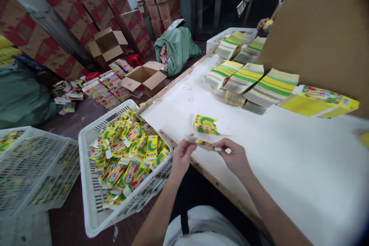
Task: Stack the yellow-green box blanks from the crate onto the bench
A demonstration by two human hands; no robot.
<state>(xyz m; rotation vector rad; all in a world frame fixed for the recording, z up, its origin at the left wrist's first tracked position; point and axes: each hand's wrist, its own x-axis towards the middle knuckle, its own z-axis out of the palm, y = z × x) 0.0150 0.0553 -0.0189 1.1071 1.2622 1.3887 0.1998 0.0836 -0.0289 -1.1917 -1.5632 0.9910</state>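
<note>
Between my two hands, over the table's near edge, is a small yellow and green printed carton [208, 145], seen nearly edge-on. My left hand [184, 150] pinches its left end, where a pale flap sticks out. At the other end, the fingers of my right hand [232, 155] are closed on the carton. Just beyond my hands, another yellow and green carton [206, 123] lies flat on the white table [173, 103]. To the left of my left hand, a white plastic basket [86, 184] holds a heap of similar cartons.
Stacks of flat carton blanks [269, 86] stand along the far side of the table, by a large brown cardboard panel [319, 42]. Another person's hand [262, 24] shows behind it. Open boxes [147, 78], a green sack [181, 48] and a second basket [43, 169] occupy the floor.
</note>
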